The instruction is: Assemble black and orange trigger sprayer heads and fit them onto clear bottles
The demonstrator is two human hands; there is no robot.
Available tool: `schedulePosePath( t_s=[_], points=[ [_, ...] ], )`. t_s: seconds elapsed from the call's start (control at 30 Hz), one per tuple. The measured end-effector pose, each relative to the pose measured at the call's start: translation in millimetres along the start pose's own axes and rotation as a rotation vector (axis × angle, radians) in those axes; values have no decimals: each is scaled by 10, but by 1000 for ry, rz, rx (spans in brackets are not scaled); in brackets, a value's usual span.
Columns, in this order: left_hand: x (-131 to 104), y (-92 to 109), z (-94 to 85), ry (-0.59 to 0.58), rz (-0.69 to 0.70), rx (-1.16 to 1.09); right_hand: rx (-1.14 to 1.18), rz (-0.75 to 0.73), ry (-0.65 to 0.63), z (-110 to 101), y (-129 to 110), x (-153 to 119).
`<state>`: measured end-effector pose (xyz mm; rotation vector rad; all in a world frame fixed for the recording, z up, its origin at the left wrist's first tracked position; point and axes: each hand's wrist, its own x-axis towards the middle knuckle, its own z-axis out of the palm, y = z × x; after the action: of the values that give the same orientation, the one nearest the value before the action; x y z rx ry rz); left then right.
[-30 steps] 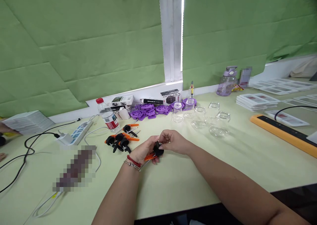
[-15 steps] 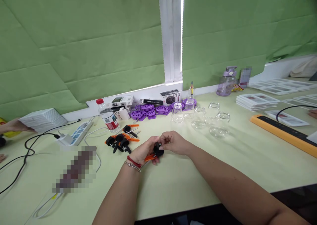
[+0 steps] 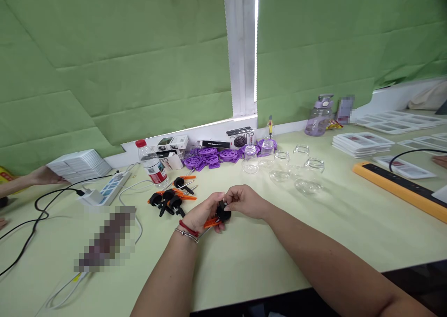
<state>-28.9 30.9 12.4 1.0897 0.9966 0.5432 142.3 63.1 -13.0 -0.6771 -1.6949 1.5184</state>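
Roughly L to R: stack of white cards touched by a co-worker's hand, then power strip w/ cables, red-capped bottle, small pile of black-and-orange spares w/ thin metal rods. All of that is well apart from the work except the spares, which lie just beside the L wrist.

Mid: black-and-orange unit is held just above the tabletop, approx. centre. It's cradled in L hand, fingers curled under; its orange strip and a metal rod are left poking out toward the wrist. Black top is pinched by R hand, thumb + fingertips; how hard can't be told, and the contact pt is partly hidden.

Handling (est.): light, stiff, prob. plastic w/ metal rod. Round black body looks smooth, so could be slipped on if pinched by the rim only. Orange strip looks thin; shouldn't be loaded sideways. Best taken by the black body in L, small top bit worked w/ R fingertips, rod kept clear of the wrist.

Behind: purple rings. R of those: clear cups, mat'l unclear, treat as fragile. Far R: orange-edged bar, white trays.
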Motion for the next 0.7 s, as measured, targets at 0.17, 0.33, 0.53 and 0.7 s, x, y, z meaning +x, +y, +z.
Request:
schedulePosePath(
  t_s=[0.17, 0.33, 0.53, 0.7],
  points=[
    [-17, 0, 3, -9, 1, -24, 5, -21, 35, 25, 29, 3],
    [-34, 3, -7, -29, -16, -60, -63, -33, 56, 66, 0, -14],
    [-14, -28, -13, -104, -17, -134, -138, -68, 112, 88, -84, -29],
    [11, -42, -6, -148, 10, -258, -159, -122, 129, 48, -86, -28]
  ],
)
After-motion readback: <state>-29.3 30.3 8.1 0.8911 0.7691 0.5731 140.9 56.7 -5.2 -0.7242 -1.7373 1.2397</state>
